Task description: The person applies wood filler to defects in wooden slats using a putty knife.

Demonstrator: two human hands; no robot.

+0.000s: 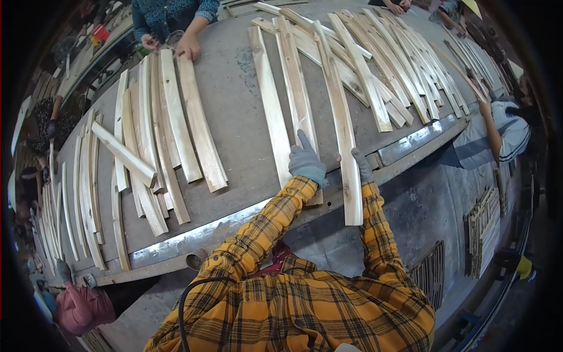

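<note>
My left hand (306, 161), in a grey glove, lies on a wooden slat (293, 88) with its index finger stretched along the wood. The slat's near end shows just past the table edge, below that hand. Left of it, another pale slat (270, 105) runs beside the hand. My right hand (362, 166), also gloved, is closed on the right edge of a long wooden slat (336, 100). This slat's near end sticks out over the table edge towards me, and its far end reaches back among other slats. The fingers under it are mostly hidden.
A large table (234, 141) with a metal front edge (199, 232) carries several rows of slats. Across it, a person's hand (188, 46) touches slat ends. A person in pink (85, 308) stands left, another in striped clothing (495, 138) right. Stacked slats (484, 232) stand at right.
</note>
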